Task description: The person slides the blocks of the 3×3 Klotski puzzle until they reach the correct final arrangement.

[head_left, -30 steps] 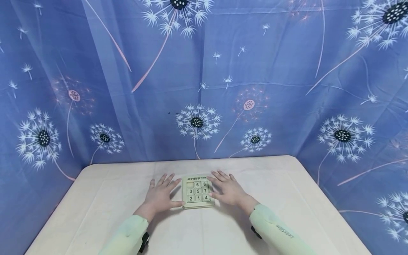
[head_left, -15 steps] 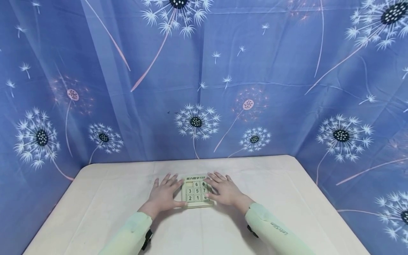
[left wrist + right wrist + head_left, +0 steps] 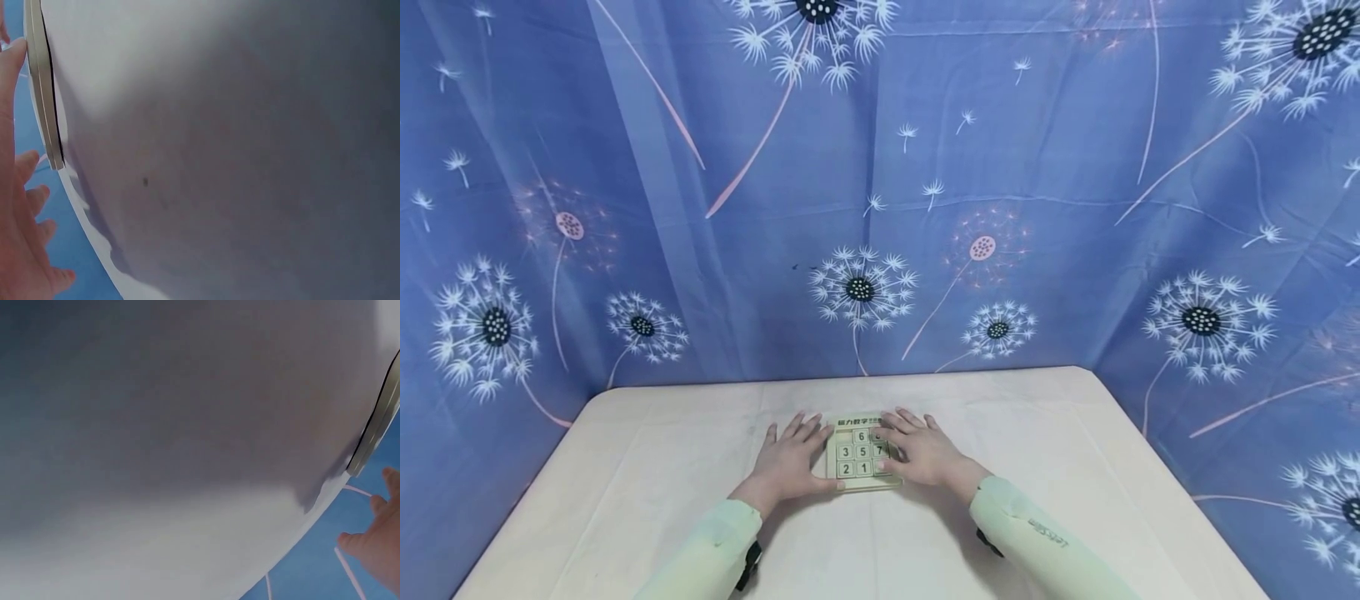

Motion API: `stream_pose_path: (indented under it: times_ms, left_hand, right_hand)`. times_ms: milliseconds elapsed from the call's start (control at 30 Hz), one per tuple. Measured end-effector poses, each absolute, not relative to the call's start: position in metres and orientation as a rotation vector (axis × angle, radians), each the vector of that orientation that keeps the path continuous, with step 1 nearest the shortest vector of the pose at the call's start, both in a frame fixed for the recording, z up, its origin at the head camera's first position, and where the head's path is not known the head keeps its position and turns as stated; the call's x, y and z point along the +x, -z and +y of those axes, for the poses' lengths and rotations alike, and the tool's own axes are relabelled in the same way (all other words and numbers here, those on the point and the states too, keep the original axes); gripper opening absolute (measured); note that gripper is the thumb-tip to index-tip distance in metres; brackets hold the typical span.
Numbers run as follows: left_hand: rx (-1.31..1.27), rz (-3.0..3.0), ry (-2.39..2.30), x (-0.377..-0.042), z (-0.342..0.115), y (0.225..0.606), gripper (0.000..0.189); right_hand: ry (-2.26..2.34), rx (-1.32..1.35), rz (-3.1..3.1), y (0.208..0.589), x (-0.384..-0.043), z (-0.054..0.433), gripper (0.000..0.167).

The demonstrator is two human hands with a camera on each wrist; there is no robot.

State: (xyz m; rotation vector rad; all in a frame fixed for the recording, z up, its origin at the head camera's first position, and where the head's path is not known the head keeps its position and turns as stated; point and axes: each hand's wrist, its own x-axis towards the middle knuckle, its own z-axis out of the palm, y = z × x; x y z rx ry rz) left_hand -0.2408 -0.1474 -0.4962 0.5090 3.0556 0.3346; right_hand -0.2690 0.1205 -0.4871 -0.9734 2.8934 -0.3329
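Observation:
A pale green number sliding puzzle (image 3: 846,485) lies on the table, its empty slot (image 3: 845,436) at the top left. Tiles 6, 3, 5, 2 and 1 show plainly; the right column is partly covered by fingers. My left hand (image 3: 782,468) is spread along the left side, thumb at the lower left corner and index fingertip by the upper left edge. From the right, my right hand (image 3: 925,458) reaches over the board, its thumb over the bottom right tile and index finger across the top right one. Both wrist views show only the puzzle's side edge (image 3: 45,94) beside the fingers.
A table with a white cover (image 3: 670,450) surrounds the puzzle. Behind it and on both sides hangs a blue curtain (image 3: 760,283) with a dandelion print. Pale green sleeves (image 3: 707,542) cover both forearms, with a black strap (image 3: 749,567) under the left one.
Both hands have moved inward toward the puzzle. The right fingers and thumb now reach farther left, covering tile 4 and most of tile 8. The tiles keep their arrangement.

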Motion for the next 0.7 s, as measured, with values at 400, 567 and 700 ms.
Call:
stream_pose_path:
  times_ms: [400,567,700]
  left_hand:
    - [0.497,3.021,-0.306,-0.2404,-0.1471,0.4939,0.100]
    - [0.486,3.008,-0.302,-0.2429,-0.1472,0.4938,0.100]
    - [0.492,3.007,-0.283,-0.2450,-0.1476,0.4956,0.100]
  right_hand:
    - [0.291,-0.977,2.851,0.4839,-0.2682,0.1139,0.063]
    - [0.274,-0.967,2.837,0.4838,-0.2683,0.1135,0.063]
    - [0.260,-0.954,2.835,0.4834,-0.2687,0.1131,0.064]
